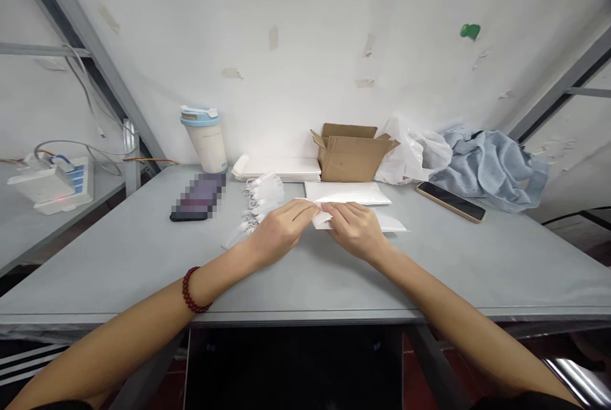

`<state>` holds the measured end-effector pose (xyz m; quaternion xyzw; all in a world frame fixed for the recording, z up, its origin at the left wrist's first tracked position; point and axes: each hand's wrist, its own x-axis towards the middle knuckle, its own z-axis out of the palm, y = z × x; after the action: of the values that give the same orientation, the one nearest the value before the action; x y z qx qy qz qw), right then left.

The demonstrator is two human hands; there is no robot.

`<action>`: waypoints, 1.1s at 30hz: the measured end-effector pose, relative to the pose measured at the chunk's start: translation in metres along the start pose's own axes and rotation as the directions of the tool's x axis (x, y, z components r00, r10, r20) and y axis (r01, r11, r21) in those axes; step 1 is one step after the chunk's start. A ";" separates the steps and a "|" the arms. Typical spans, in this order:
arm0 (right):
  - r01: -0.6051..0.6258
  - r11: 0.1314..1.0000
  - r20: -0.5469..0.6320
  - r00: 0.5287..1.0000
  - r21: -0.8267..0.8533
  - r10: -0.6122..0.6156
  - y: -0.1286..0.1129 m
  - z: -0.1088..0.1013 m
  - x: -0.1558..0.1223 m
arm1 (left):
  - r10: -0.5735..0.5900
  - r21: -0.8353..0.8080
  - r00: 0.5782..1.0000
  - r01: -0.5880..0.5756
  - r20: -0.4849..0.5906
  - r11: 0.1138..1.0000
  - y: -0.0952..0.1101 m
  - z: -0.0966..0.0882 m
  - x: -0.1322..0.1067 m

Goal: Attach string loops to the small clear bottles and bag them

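Note:
My left hand (pixel 281 228) and my right hand (pixel 356 226) meet at the middle of the grey table (pixel 143 257), both pinching a small white paper packet (pixel 321 218) between their fingertips. The packet lies low over the table, partly hidden by my fingers. A red bead bracelet (pixel 191 292) is on my left wrist. Just behind my hands lies a stack of flat white packets (pixel 346 192), and another white piece (pixel 394 224) sticks out to the right of my right hand. A heap of small white items with cords (pixel 260 200) sits behind my left hand.
At the back stand a lidded cup (pixel 205 139), flat white trays (pixel 281 168), an open cardboard box (pixel 351 152), a white plastic bag (pixel 413 155) and a blue cloth (pixel 491 165). One phone (pixel 198 197) lies left, another (pixel 451 201) right. A power strip (pixel 52 184) sits far left.

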<state>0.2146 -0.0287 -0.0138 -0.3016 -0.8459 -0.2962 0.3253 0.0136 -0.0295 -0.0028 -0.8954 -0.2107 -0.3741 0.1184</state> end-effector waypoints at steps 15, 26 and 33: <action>0.054 0.996 -0.093 0.994 -0.077 -0.061 -0.003 -0.010 0.006 | -0.273 -0.102 0.930 0.305 0.245 0.947 0.003 -0.006 0.003; -0.132 0.991 -0.005 0.991 0.000 0.132 0.021 -0.011 0.010 | -0.618 -0.546 0.579 0.792 0.532 0.271 -0.017 -0.001 0.041; -0.138 0.984 0.231 0.960 -0.111 0.160 0.050 0.013 -0.007 | -0.655 -0.335 0.358 0.927 0.666 0.166 -0.046 0.025 0.075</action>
<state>0.2492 0.0103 -0.0115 -0.4130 -0.8390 -0.2715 0.2278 0.0548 0.0424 0.0370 -0.6632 -0.5213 -0.2481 -0.4763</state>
